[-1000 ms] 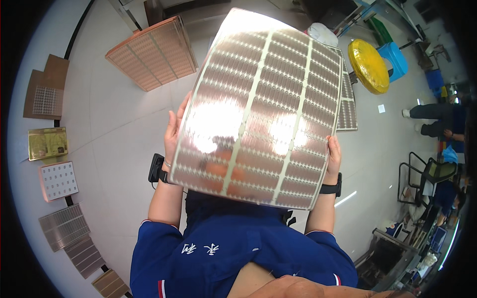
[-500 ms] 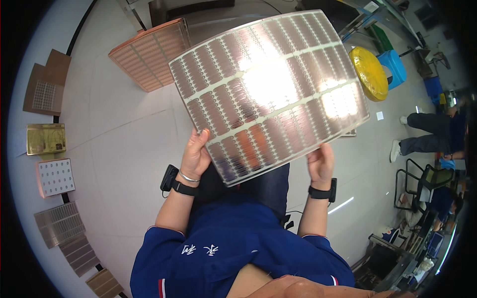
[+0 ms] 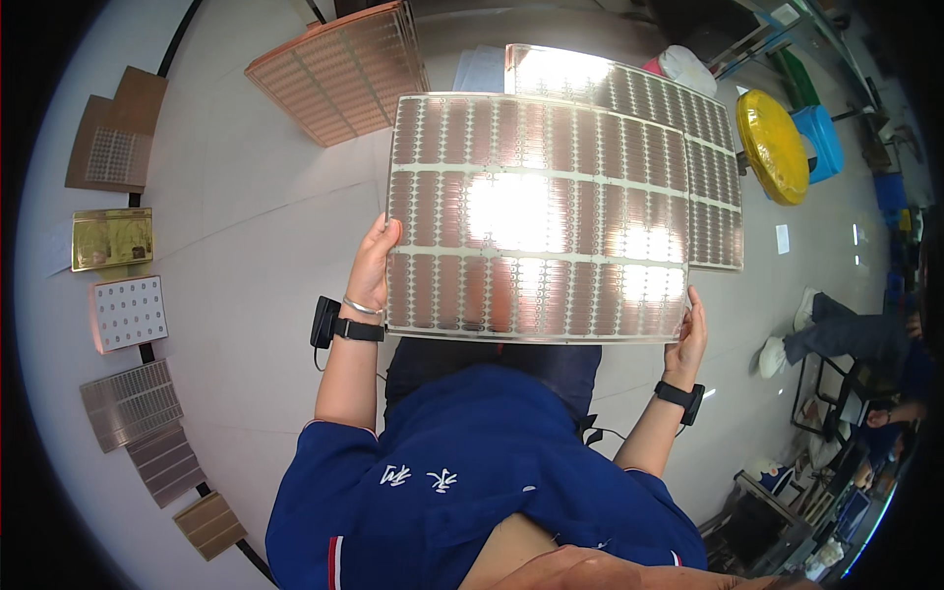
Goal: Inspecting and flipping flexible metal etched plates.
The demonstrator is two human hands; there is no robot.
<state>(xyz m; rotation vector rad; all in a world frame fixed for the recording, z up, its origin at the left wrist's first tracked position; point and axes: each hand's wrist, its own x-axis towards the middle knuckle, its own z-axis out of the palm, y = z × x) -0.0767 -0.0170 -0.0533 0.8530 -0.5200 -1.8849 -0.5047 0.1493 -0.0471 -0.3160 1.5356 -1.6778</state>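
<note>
Between my hands is a large, thin circuit board panel (image 3: 600,221) with rows of copper-coloured patterns and strong glare on its face. My left hand (image 3: 374,265) grips its left edge, thumb on top and the other fingers hidden beneath. At the lower right corner, my right hand (image 3: 689,339) closes on the edge, with some fingers out of sight. A second circuit board panel (image 3: 715,162) of similar pattern shows beyond and to the right, partly covered by the held one. What supports it is hidden.
Copper-coloured panels (image 3: 339,74) stand tilted at the far left. Several sample boards (image 3: 133,403) line the left wall. On the right are a yellow round-topped stool (image 3: 772,147), a blue bin (image 3: 818,145) and a seated person's legs (image 3: 836,329). A white bundle (image 3: 685,69) sits at the back.
The held panel has come down and levelled out from its slant, its right side shifting closer to me. The second panel behind it has come into view. My right hand has moved right and slightly down.
</note>
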